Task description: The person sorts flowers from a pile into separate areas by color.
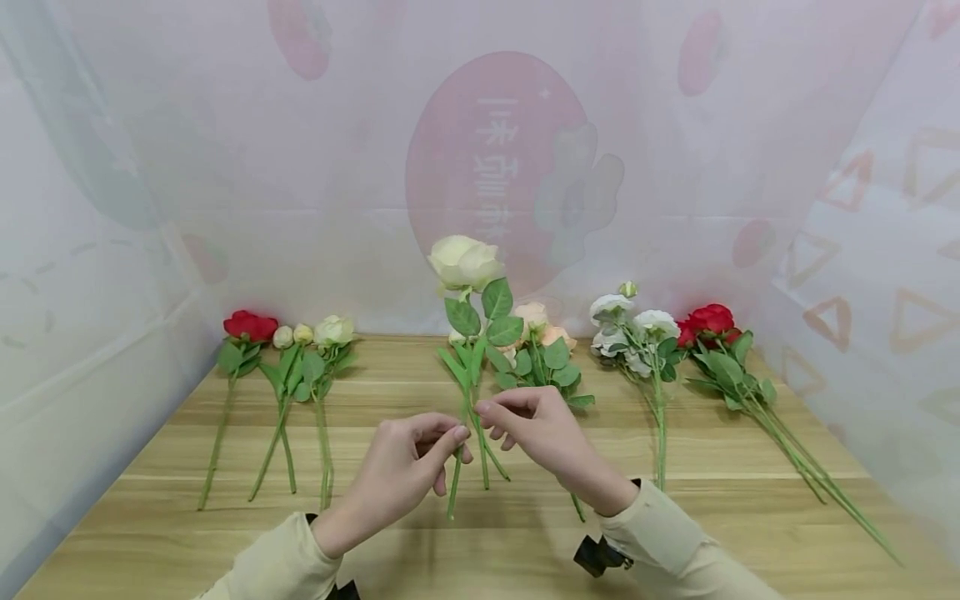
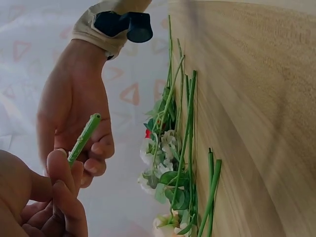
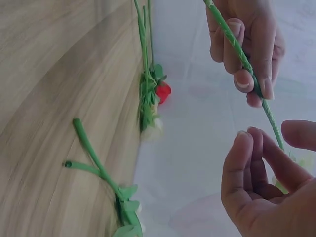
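A cream-white rose [image 1: 467,265] with green leaves stands upright in front of me, raised over the table. My left hand [image 1: 408,457] pinches its green stem [image 3: 237,47] between thumb and fingers, and the cut lower end [image 2: 89,133] sticks out past the hand. Beside the stem, my right hand [image 1: 551,433] has its fingers loosely bent. In the right wrist view a gap shows between its thumb and fingertips, with the stem passing close by. Behind the held rose, two more green stems [image 1: 483,467] lie crossed on the table.
On the wooden table [image 1: 247,550], a red flower [image 1: 250,325] and pale roses [image 1: 333,330] lie at left. Peach flowers [image 1: 557,335] lie behind my right hand. Farther right are white flowers [image 1: 657,323] and red flowers [image 1: 711,318]. A printed cloth [image 1: 337,167] stands behind.
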Action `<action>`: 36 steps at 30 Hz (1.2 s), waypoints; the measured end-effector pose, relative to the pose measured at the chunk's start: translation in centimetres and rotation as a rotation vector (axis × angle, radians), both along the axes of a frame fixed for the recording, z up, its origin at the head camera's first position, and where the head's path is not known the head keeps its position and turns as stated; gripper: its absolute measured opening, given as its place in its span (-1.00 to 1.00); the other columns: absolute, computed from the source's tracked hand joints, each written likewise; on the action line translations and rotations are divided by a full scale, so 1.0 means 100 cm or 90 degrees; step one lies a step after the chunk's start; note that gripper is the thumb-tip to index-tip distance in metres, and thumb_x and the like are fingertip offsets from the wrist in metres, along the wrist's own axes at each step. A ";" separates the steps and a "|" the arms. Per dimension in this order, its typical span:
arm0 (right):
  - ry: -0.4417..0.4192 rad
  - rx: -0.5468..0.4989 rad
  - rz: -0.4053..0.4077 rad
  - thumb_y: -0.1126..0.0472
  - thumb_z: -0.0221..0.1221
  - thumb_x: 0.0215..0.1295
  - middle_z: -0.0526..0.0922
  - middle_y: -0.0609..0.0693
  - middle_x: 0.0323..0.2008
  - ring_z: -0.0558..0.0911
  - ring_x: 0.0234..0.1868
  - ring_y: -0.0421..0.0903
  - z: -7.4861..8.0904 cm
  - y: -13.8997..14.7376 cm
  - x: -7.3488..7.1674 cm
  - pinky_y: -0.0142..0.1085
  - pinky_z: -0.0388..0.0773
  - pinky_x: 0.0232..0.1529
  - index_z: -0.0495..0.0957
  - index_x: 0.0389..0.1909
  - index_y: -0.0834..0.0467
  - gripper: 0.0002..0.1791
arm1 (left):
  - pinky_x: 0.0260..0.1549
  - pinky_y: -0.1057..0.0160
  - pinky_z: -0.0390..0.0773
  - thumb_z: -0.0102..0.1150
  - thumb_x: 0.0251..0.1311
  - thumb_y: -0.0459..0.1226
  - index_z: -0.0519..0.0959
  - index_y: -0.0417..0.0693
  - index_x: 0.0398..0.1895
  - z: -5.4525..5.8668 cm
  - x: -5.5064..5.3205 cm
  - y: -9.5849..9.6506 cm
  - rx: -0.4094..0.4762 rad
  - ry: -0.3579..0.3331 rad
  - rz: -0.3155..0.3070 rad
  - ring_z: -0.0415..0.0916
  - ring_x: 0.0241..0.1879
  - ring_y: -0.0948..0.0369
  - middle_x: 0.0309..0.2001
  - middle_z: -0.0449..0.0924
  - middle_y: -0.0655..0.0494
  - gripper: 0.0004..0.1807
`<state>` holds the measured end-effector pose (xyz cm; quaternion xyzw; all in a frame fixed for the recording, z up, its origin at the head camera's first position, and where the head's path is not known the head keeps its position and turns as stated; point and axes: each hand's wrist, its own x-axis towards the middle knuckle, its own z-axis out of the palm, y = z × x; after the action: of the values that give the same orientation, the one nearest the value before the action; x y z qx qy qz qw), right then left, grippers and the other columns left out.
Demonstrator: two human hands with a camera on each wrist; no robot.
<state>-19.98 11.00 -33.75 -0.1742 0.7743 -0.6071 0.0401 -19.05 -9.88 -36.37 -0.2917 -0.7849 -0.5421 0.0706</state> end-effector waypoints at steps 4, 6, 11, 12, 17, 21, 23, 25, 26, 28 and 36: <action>0.000 -0.016 0.014 0.08 0.24 0.37 0.69 0.09 -0.25 0.61 -0.26 0.05 -0.001 -0.007 -0.001 -0.14 0.59 -0.26 0.70 -0.10 0.23 -0.70 | -0.86 0.28 0.33 0.11 0.41 -0.17 0.68 -0.01 -0.19 -0.001 0.000 0.001 0.003 0.008 -0.001 0.47 -0.78 0.27 -0.48 0.64 0.33 -0.82; -0.001 -0.020 0.019 0.09 0.25 0.37 0.71 0.07 -0.23 0.62 -0.27 0.04 -0.002 -0.009 -0.003 -0.14 0.59 -0.27 0.71 -0.11 0.22 -0.72 | -0.86 0.29 0.33 0.11 0.41 -0.18 0.68 -0.02 -0.18 -0.002 0.000 0.000 0.001 0.012 -0.002 0.47 -0.78 0.28 -0.48 0.64 0.34 -0.81; 0.016 -0.034 0.019 0.11 0.27 0.35 0.72 0.05 -0.23 0.61 -0.27 0.13 -0.004 -0.015 -0.007 -0.08 0.59 -0.27 0.73 -0.14 0.21 -0.75 | -0.85 0.30 0.35 0.11 0.41 -0.18 0.69 -0.04 -0.20 0.001 -0.002 -0.002 -0.006 0.037 -0.003 0.46 -0.77 0.31 -0.48 0.65 0.29 -0.81; 0.021 -0.038 0.019 0.11 0.27 0.35 0.72 0.05 -0.23 0.61 -0.26 0.13 -0.004 -0.016 -0.008 -0.07 0.59 -0.27 0.73 -0.15 0.21 -0.75 | -0.84 0.29 0.36 0.12 0.41 -0.18 0.69 -0.03 -0.20 0.002 -0.002 -0.002 -0.008 0.041 -0.001 0.46 -0.77 0.31 -0.48 0.65 0.29 -0.81; 0.046 -0.036 0.022 0.12 0.28 0.34 0.72 0.04 -0.25 0.61 -0.27 0.06 -0.001 -0.018 -0.010 -0.13 0.57 -0.29 0.74 -0.18 0.18 -0.78 | -0.82 0.29 0.39 0.12 0.41 -0.17 0.69 0.03 -0.22 0.005 -0.003 -0.005 -0.019 0.052 -0.001 0.47 -0.75 0.33 -0.47 0.64 0.32 -0.83; 0.066 -0.018 0.013 0.12 0.27 0.34 0.72 0.02 -0.28 0.60 -0.27 0.11 0.001 -0.020 -0.012 -0.07 0.57 -0.27 0.74 -0.20 0.18 -0.79 | -0.77 0.28 0.44 0.12 0.42 -0.21 0.67 0.02 -0.28 0.009 -0.005 -0.009 -0.064 0.050 0.003 0.49 -0.72 0.33 -0.49 0.62 0.33 -0.84; 0.068 -0.011 0.004 0.12 0.28 0.34 0.70 0.05 -0.31 0.59 -0.28 0.12 0.001 -0.021 -0.014 0.00 0.58 -0.26 0.74 -0.20 0.18 -0.79 | -0.71 0.29 0.48 0.12 0.42 -0.23 0.66 0.01 -0.31 0.013 -0.006 -0.012 -0.107 0.043 0.020 0.51 -0.68 0.34 -0.50 0.60 0.33 -0.84; 0.062 -0.008 -0.006 0.12 0.27 0.34 0.68 0.10 -0.32 0.59 -0.30 0.10 0.001 -0.022 -0.017 0.04 0.58 -0.27 0.73 -0.21 0.18 -0.80 | -0.64 0.29 0.52 0.12 0.42 -0.23 0.66 -0.02 -0.29 0.017 -0.006 -0.016 -0.150 0.025 0.041 0.53 -0.63 0.33 -0.50 0.59 0.33 -0.84; 0.055 -0.007 -0.012 0.13 0.28 0.34 0.67 0.13 -0.33 0.59 -0.31 0.10 0.000 -0.022 -0.018 0.04 0.58 -0.28 0.73 -0.21 0.18 -0.80 | -0.61 0.30 0.54 0.12 0.42 -0.23 0.66 -0.04 -0.27 0.019 -0.007 -0.019 -0.170 0.016 0.053 0.54 -0.61 0.33 -0.49 0.59 0.33 -0.84; 0.036 -0.001 -0.024 0.14 0.28 0.34 0.66 0.16 -0.35 0.60 -0.34 0.07 0.000 -0.023 -0.022 0.00 0.59 -0.30 0.73 -0.22 0.18 -0.82 | -0.56 0.31 0.55 0.13 0.41 -0.23 0.66 -0.09 -0.21 0.021 -0.007 -0.026 -0.205 -0.003 0.074 0.55 -0.57 0.32 -0.47 0.59 0.31 -0.84; -0.055 0.044 -0.059 0.23 0.24 0.37 0.67 0.12 -0.37 0.62 -0.37 0.07 -0.009 -0.041 -0.044 -0.27 0.54 -0.48 0.72 -0.31 0.22 -0.85 | -0.56 0.27 0.52 0.13 0.39 -0.25 0.67 -0.05 -0.24 0.022 -0.013 -0.060 -0.306 -0.043 0.152 0.51 -0.57 0.35 -0.50 0.54 0.29 -0.87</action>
<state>-24.36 6.87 -34.68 -0.1106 0.7995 -0.5882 0.0513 -20.36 -15.92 -34.13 -0.1871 -0.9217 -0.3378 0.0364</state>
